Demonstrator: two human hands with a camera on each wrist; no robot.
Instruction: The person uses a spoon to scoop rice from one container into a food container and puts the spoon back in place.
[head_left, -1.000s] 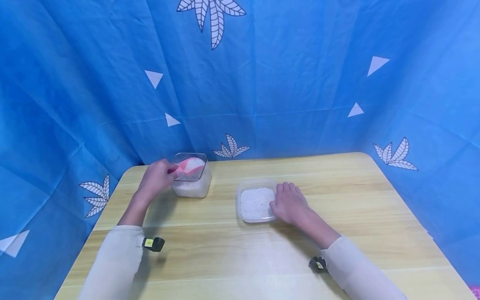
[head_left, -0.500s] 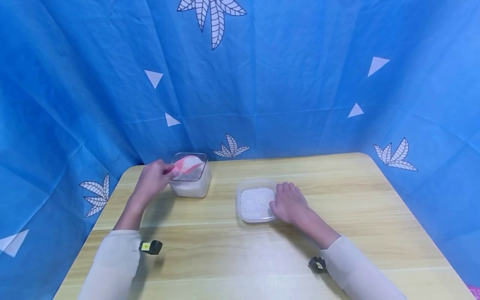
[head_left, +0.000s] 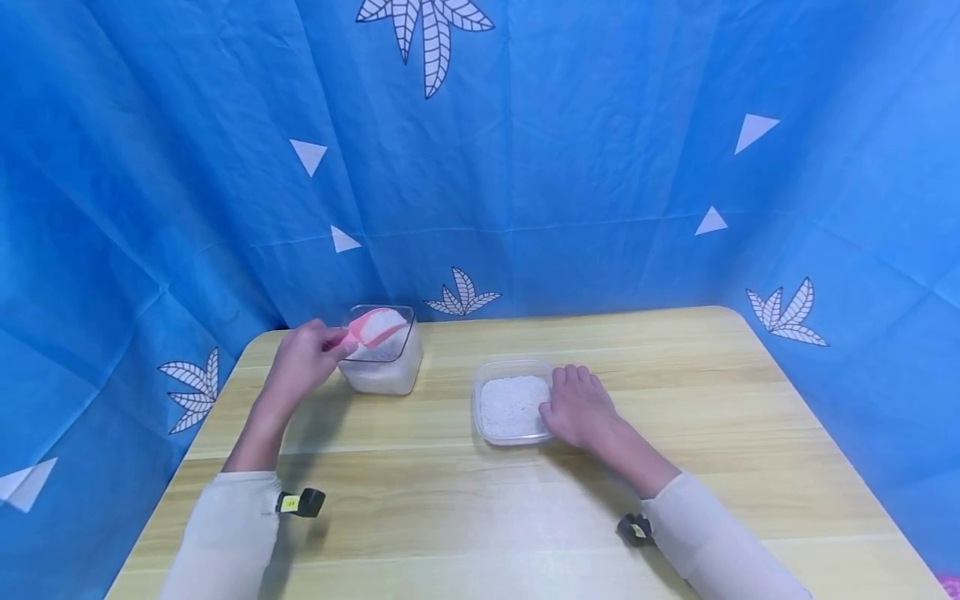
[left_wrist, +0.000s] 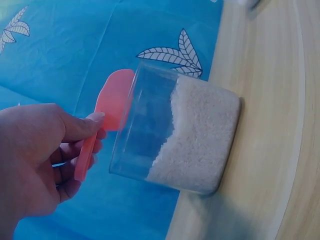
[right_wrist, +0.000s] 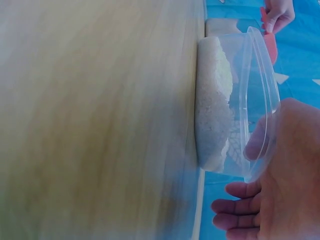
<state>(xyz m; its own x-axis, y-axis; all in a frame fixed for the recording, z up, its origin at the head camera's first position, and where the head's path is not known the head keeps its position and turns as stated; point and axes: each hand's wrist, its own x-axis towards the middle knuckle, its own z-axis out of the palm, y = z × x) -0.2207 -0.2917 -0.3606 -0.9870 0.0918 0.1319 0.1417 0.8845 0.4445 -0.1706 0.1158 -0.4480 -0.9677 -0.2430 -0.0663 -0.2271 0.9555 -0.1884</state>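
My left hand (head_left: 303, 360) grips the handle of a pink scoop (left_wrist: 116, 100), thumb on top. Heaped with white grains that look like rice, the scoop is held at the mouth of a tall clear square container (head_left: 384, 377). In the left wrist view, more grains (left_wrist: 200, 135) fill the lower part of that container and slope to one side. My right hand (head_left: 581, 406) holds the right rim of a low clear plastic tub (right_wrist: 250, 100), thumb inside and fingers outside. White grains (head_left: 513, 406) lie in this tub too.
Both containers stand on a light wooden table (head_left: 465, 508), the tall one further back and left. A blue curtain (head_left: 600, 167) with leaf prints hangs behind the table's back edge. Wood surface separates the two containers.
My left hand has shifted a little to the left and back toward me, raising the loaded scoop slightly over the tall container. The right hand and the tub have stayed put.
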